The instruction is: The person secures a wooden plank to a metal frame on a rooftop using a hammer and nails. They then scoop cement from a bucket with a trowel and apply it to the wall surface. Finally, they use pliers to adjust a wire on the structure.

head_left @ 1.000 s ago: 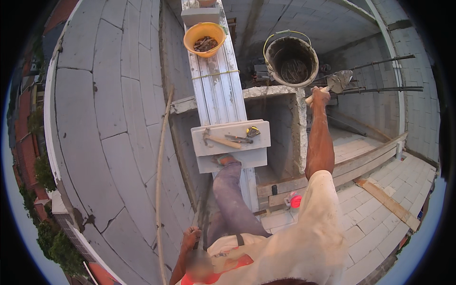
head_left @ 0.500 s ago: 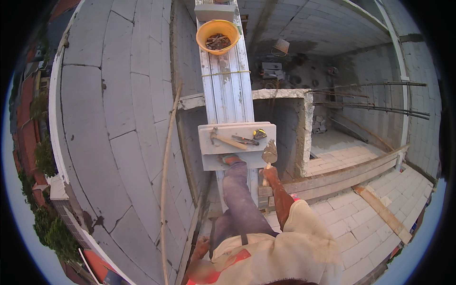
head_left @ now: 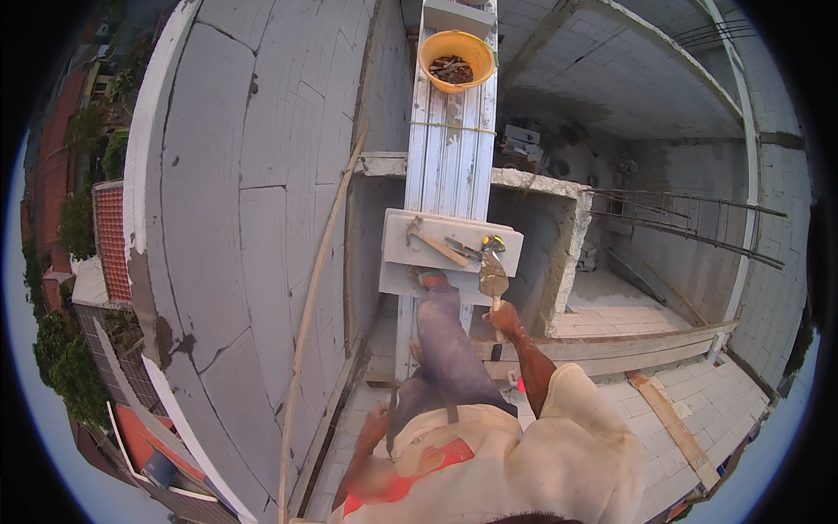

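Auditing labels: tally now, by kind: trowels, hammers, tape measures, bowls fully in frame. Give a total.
Trowel: 1 (in the right hand)
Hammer: 1 (on the pale slab)
Tape measure: 1 (same slab)
Bowl: 1 (orange)
Total: 4

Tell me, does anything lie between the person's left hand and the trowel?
Yes: in this view from above, a trousered leg lies between the left hand and the trowel, which the right hand grips.
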`<state>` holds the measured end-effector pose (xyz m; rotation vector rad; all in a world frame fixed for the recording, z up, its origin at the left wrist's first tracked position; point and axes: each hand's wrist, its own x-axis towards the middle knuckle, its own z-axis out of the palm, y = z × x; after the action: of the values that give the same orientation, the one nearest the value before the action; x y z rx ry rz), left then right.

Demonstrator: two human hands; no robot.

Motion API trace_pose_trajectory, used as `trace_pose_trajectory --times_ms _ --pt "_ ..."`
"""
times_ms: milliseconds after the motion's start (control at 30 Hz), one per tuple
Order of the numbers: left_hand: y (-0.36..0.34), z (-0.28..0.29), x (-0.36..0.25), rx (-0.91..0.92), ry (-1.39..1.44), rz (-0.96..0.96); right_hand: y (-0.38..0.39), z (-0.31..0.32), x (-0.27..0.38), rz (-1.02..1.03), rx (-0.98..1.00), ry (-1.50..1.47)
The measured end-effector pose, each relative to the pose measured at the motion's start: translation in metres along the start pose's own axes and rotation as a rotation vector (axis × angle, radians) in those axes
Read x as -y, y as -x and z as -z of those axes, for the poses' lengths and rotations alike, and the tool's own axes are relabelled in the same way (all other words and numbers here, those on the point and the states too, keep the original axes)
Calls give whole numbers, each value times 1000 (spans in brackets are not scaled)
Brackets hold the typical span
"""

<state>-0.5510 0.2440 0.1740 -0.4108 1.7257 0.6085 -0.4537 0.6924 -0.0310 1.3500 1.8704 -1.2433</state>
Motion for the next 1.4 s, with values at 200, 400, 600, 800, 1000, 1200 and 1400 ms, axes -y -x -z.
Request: trace_pose_trajectory --times_ms 200,400,600,800,1000,1200,1400 --pt "1 -25 43 -55 -168 -103 -4 37 43 -77 283 -195" --pt "13 -81 98 -55 118 154 -11 14 79 -60 377 105" --pt "32 -143 161 -83 749 175 17 -18 141 44 542 273" --pt "0 -199 261 -377 1016 27 77 -66 175 155 518 563" --pt "21 -183 331 -350 810 -151 120 -94 129 314 409 731" --pt "-1 -197 392 -469 639 -194 173 -93 58 176 399 778" --pt "-6 -204 404 -434 908 -172 184 -116 37 256 466 1071"
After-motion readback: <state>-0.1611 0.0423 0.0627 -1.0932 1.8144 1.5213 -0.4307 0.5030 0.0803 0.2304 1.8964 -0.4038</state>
